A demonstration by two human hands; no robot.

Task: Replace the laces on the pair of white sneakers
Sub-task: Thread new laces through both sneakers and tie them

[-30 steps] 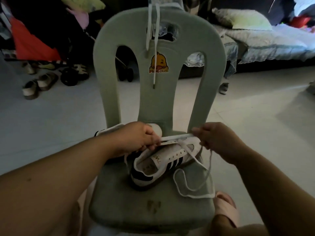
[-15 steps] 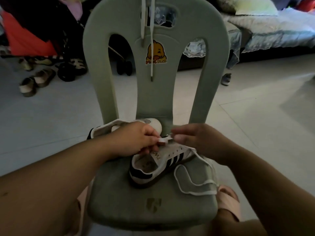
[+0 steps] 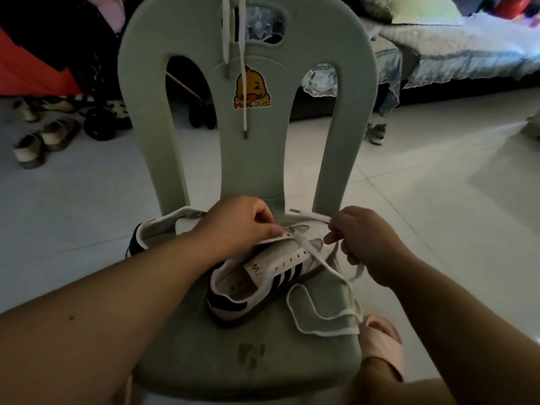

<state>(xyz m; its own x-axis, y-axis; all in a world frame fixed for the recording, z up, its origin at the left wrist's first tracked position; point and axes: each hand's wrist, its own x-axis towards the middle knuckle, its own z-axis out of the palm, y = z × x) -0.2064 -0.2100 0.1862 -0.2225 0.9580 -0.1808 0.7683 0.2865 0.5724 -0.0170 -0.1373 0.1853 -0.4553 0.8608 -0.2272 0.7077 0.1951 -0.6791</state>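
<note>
While left hand (image 3: 238, 226) grips the sneaker (image 3: 257, 283), right hand (image 3: 365, 244) pinches its lace (image 3: 310, 250).

The chair (image 3: 187, 346) at the centre of the frame is moulded plastic, pale green and matt, scuffed low on the seat; its duck sticker (image 3: 251, 89) looks glossy; the sneaker (image 3: 263, 276) has a smooth white leather-like upper and a brown rubbery sole; the lace (image 3: 318, 325) is flat woven cloth; the floor (image 3: 438, 200) at right is smooth, shiny tile; the bedding (image 3: 453, 48) at upper right is soft cloth.
</note>
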